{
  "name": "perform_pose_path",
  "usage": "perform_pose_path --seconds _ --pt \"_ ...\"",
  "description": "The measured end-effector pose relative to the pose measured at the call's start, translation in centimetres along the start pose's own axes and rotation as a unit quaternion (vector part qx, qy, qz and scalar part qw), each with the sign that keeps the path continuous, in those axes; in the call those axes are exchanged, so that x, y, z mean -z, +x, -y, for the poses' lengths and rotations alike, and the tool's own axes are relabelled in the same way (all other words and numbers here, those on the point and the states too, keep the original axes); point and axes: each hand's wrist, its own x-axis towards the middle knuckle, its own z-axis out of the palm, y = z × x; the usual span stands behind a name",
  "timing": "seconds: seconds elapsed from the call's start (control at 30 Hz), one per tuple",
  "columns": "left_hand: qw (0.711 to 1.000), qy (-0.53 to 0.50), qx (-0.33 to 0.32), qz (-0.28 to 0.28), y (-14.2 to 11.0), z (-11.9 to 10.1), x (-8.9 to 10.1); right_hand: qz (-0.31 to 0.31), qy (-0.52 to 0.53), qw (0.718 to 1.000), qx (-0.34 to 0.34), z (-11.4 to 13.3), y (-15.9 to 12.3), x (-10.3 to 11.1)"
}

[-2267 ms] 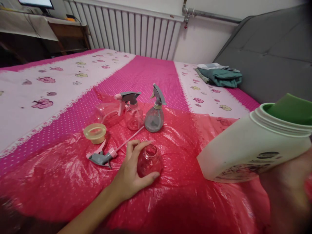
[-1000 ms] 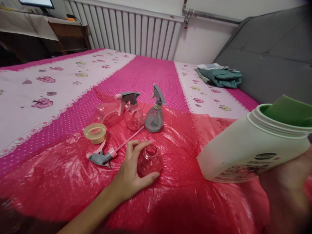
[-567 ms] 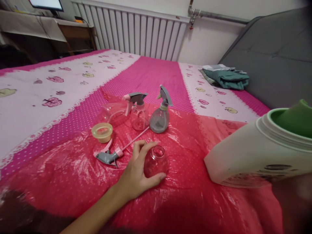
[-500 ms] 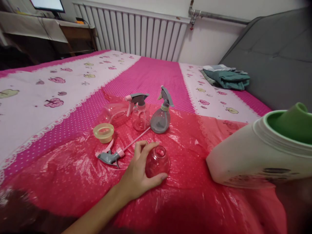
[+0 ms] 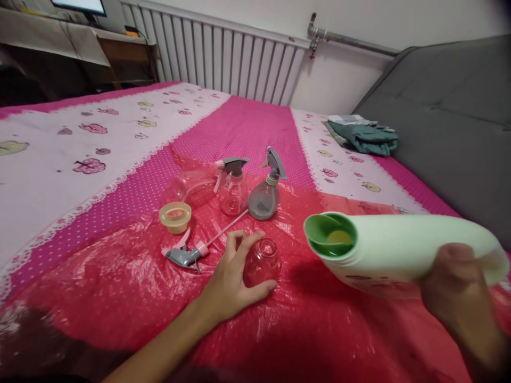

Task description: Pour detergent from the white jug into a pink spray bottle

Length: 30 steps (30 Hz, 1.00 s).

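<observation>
And here we are, live on my head view: my left hand (image 5: 229,284) has fingers and thumb wrapped round the sides of a small open bottle (image 5: 266,261), which stands upright on the red plastic sheet (image 5: 120,303), mouth facing up. Over on the other side, my right hand (image 5: 455,282) is clamped on a big pale container (image 5: 403,239), thumb on top, holding it tipped well over on its side. Its green spout (image 5: 321,227) points left, towards the small bottle but apart from it, and there's a yellowish patch showing inside

Just beyond my left hand, a loose spray head (image 5: 184,257) lies on the sheet, its thin pink tube (image 5: 227,227) slanting away towards two spray bottles. The pink-and-grey spray bottle (image 5: 233,194) and the grey spray bottle (image 5: 264,199) stand upright side by side; whether the tube's tip touches either, I cannot tell. Near the loose spray head sits a yellow flanged cup (image 5: 175,217), and behind it a clear rounded piece (image 5: 186,187) lies on its side, hard to make out

Further back, folded clothes (image 5: 363,134) rest on the patterned bedspread (image 5: 259,127) by the grey headboard (image 5: 447,101), and a white radiator (image 5: 215,53) runs along the wall
</observation>
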Motion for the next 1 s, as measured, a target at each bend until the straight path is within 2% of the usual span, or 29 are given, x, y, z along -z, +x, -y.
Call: perform_pose_path --seconds 0.07,0.2,0.33,0.5,0.63,0.7,0.83,1.0 --pt "1.000 0.002 0.001 0.004 0.0 0.1 0.0 -0.013 -0.035 0.999 0.001 2.0 0.6 0.1" --pt "1.000 0.005 -0.002 0.010 0.1 0.1 -0.1 0.000 -0.106 0.993 0.046 5.1 2.0 0.1" --pt "1.000 0.012 -0.011 0.007 0.1 0.1 -0.2 0.017 -0.151 0.985 0.086 5.3 2.6 -0.1" --pt "1.000 0.014 -0.016 0.011 0.0 0.3 -0.3 0.008 -0.179 0.977 0.114 5.3 3.2 -0.4" --pt "1.000 0.013 -0.010 0.011 0.1 0.3 -0.3 0.032 -0.205 0.966 0.156 6.1 3.5 -0.3" --pt "1.000 0.010 -0.007 0.011 0.1 0.3 -0.3 0.022 -0.224 0.951 0.210 6.1 3.6 -0.3" --pt "1.000 0.006 -0.009 0.009 0.1 0.3 -0.4 -0.019 -0.273 0.901 0.337 5.8 3.7 -0.3" --pt "1.000 0.008 -0.014 0.006 0.1 0.4 -0.4 -0.036 -0.282 0.875 0.392 6.5 4.0 -0.3"
